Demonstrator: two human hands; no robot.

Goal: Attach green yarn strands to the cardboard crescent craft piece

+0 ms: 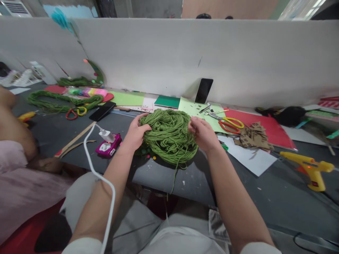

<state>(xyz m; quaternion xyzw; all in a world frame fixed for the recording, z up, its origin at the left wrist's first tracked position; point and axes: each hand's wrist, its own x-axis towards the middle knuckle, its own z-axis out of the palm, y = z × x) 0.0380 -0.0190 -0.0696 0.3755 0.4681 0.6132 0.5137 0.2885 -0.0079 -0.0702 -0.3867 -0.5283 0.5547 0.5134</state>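
Note:
A big tangled bundle of green yarn (pixel 171 137) rests at the middle of the grey table, between my hands. My left hand (pixel 137 132) grips its left side, thumb on top and fingers curled around the outer strands. At the right side, my right hand (pixel 203 132) is closed with its fingertips pinching strands of the yarn. One loose end hangs from the bundle over the table's front edge. Small coloured pom-poms (pixel 148 156) lie partly under the bundle's left side.
Left of the yarn are a purple power adapter (pixel 108 146) with a white cable and a black phone (pixel 102 111). Scissors (pixel 230 124), crumpled brown paper (pixel 254 137) and a yellow glue gun (pixel 308 167) lie to the right. A person sits at the left. A partition (pixel 159 53) stands behind.

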